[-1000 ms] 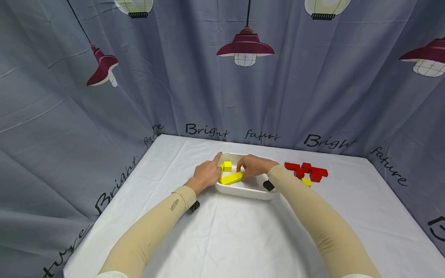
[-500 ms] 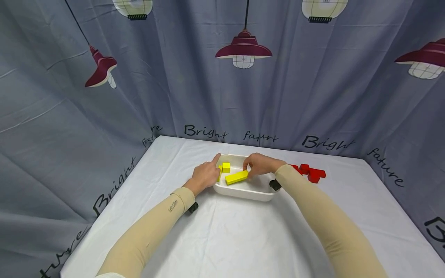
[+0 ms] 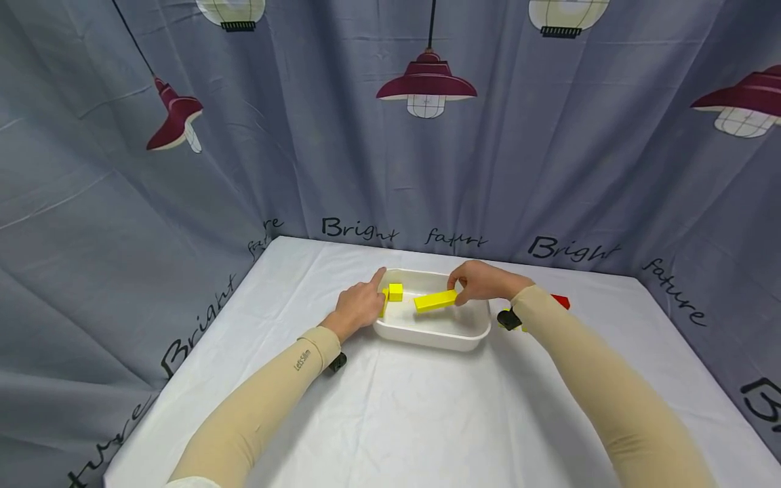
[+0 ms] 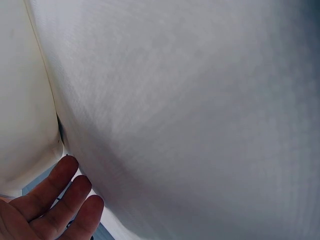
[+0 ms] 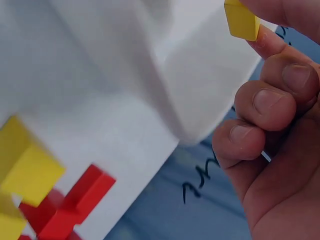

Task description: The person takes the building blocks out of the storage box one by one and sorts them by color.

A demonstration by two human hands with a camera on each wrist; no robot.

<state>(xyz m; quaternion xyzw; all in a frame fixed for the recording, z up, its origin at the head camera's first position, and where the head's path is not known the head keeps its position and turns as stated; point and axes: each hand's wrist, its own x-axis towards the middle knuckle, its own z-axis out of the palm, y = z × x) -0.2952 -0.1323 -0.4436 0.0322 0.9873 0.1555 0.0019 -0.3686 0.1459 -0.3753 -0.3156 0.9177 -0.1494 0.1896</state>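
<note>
My right hand [image 3: 482, 280] pinches one end of a long yellow block [image 3: 434, 301] between thumb and fingers, over the right half of a white tray [image 3: 427, 337]. In the right wrist view the block's end [image 5: 242, 21] shows between thumb and index finger, the other fingers curled below. My left hand [image 3: 360, 305] holds the tray's left end, one finger stretched along the rim. The left wrist view has several of its fingers [image 4: 75, 195] by the tray's outer wall [image 4: 25, 100]; its thumb is hidden. A yellow cube [image 3: 395, 292] lies inside the tray, beside another yellow block [image 3: 384, 303] partly behind the left hand.
Right of the tray, red blocks [image 5: 87, 192] and yellow blocks [image 5: 32, 170] lie on the white-covered table [image 3: 390, 420], mostly hidden by the right forearm in the head view. A grey printed curtain [image 3: 342, 169] hangs behind the table.
The right hand has drawn the long yellow block rightward and up, away from the blocks at the tray's left end. The left hand keeps its place at the tray.
</note>
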